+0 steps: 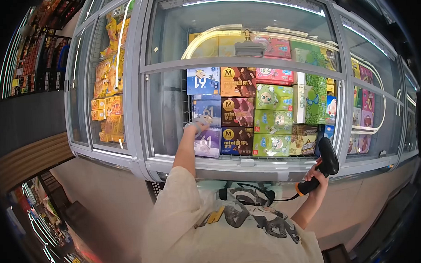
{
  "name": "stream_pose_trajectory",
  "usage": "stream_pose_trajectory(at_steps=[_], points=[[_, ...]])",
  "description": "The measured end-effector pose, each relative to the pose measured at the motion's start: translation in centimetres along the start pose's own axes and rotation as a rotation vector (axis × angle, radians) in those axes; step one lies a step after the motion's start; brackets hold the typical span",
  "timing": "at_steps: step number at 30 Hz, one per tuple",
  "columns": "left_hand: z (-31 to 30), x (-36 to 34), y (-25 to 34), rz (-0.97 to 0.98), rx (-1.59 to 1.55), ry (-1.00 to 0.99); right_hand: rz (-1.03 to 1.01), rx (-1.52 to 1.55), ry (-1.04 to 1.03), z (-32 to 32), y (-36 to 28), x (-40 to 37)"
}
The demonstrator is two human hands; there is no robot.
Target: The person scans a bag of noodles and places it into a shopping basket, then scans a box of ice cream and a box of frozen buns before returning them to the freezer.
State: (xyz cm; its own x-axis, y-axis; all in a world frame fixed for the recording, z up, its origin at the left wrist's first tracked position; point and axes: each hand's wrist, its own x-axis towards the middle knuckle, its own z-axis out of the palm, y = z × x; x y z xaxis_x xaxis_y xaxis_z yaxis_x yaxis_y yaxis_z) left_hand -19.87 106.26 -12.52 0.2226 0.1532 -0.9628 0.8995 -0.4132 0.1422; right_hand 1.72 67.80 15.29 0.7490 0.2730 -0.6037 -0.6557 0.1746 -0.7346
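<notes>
My left hand (203, 122) reaches down into the open front of a chest freezer, fingers stretched over the seam between a blue box marked 61 (206, 107) and a lilac box marked 61 (207, 143). Whether the fingertips press on either box is hard to tell. In my right hand (318, 178), near the freezer's front edge, is a black barcode scanner (328, 156) with orange trim. Its head points up toward the freezer, and a dark cable (287, 199) runs from its handle across my shirt. Beside the 61 boxes are brown Magnum mini boxes (237, 140).
Green cartoon boxes (272, 144) and a taller green carton (315, 100) fill the right half. A sliding glass lid with a grey handle (249, 49) covers the back. Neighbouring freezers hold yellow packs (110, 107) at left and pink boxes (367, 100) at right.
</notes>
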Motion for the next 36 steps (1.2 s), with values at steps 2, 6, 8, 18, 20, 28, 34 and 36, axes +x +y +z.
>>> stream_pose_trajectory(at_steps=[2, 6, 8, 18, 20, 28, 34, 36], points=[[0.2, 1.8, -0.8, -0.066, 0.018, -0.072, 0.000, -0.015, 0.007, 0.5, 0.1, -0.2], [-0.7, -3.2, 3.2, -0.013, 0.486, 0.040, -0.012, -0.045, -0.005, 1.5, -0.1, -0.7], [-0.7, -2.7, 3.7, 0.128, 0.637, 0.021, -0.031, -0.060, -0.004, 1.8, -0.3, -1.1], [0.5, -2.8, 3.7, 0.329, 0.571, 0.072, -0.030, -0.139, 0.015, 2.4, 0.0, -2.0], [1.2, -1.5, 3.0, 0.327, 0.606, -0.039, -0.008, -0.135, 0.018, 3.0, 0.2, -2.4], [-0.4, -4.6, 3.1, 0.381, 0.618, -0.063, 0.003, -0.140, -0.026, 4.3, 0.7, -2.6], [-2.4, -12.3, 1.6, 0.510, 0.246, 0.455, 0.019, -0.193, -0.220, 6.3, 0.2, -2.8], [-3.1, -15.6, 1.1, 0.664, 0.070, 0.704, 0.014, -0.258, -0.296, 8.1, 0.0, -2.9]])
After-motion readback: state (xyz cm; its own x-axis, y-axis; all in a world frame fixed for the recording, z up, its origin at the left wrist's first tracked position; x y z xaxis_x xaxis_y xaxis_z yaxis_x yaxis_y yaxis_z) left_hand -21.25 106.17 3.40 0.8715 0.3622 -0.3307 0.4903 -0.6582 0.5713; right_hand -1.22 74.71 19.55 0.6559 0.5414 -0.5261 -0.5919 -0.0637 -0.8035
